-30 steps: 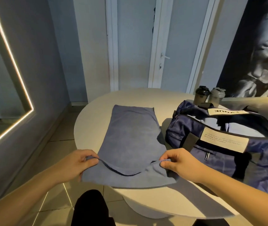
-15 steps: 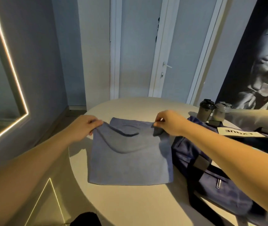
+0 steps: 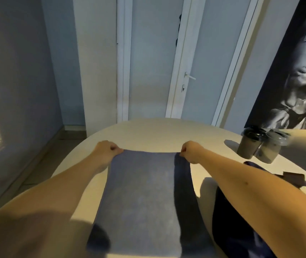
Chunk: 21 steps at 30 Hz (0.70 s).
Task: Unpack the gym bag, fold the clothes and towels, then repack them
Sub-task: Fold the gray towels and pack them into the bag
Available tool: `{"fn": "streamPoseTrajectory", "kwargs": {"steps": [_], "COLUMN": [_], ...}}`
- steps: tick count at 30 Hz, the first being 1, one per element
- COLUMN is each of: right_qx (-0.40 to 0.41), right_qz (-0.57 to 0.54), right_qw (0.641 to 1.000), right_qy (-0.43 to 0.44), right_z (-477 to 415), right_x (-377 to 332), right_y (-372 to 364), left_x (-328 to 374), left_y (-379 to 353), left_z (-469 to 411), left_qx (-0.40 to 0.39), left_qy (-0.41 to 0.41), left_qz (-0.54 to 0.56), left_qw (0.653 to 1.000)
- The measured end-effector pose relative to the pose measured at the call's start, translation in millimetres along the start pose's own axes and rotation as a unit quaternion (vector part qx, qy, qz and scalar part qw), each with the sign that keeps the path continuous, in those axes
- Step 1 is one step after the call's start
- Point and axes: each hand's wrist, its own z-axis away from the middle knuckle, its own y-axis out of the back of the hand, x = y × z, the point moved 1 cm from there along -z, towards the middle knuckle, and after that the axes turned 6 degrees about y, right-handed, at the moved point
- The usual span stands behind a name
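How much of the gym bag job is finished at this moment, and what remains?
Done: the towel is out of the bag and lies flat on the table. In hand: the left hand and the right hand each pinch a far corner of the towel, apparently in the middle of a fold. Left: finishing the fold and putting the towel back in the bag; no other clothes are in view.

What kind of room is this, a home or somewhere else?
Probably a gym's lounge or changing area, though I can't be sure. A large black-and-white wall mural of a muscular torso, two plastic shaker bottles on the round beige table, and a navy fabric gym bag suggest it.
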Motion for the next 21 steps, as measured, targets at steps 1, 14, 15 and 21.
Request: {"fn": "streamPoseTrajectory", "kwargs": {"steps": [1, 14, 15, 21], "right_qx": [-0.01, -0.044, -0.038, 0.013], "right_qz": [-0.001, -0.045, -0.05, -0.066], "right_qw": [1.0, 0.997, 0.997, 0.995], "right_qy": [0.002, 0.04, 0.045, 0.08], "right_z": [-9.6, -39.9, -37.4, 3.0], "right_x": [5.7, 23.2, 21.1, 12.6], "right_y": [-10.2, -35.7, -30.8, 28.0], "left_x": [-5.7, -9.7, -4.6, 36.1], "left_y": [-8.4, -23.4, -17.2, 41.3], "left_z": [-9.0, -31.0, -29.2, 2.3], "left_qx": [-0.007, -0.034, -0.022, 0.018], "left_qy": [0.003, -0.049, -0.051, -0.075], "left_qz": [-0.015, -0.112, -0.098, -0.06], "left_qw": [1.0, 0.992, 0.994, 0.995]}}
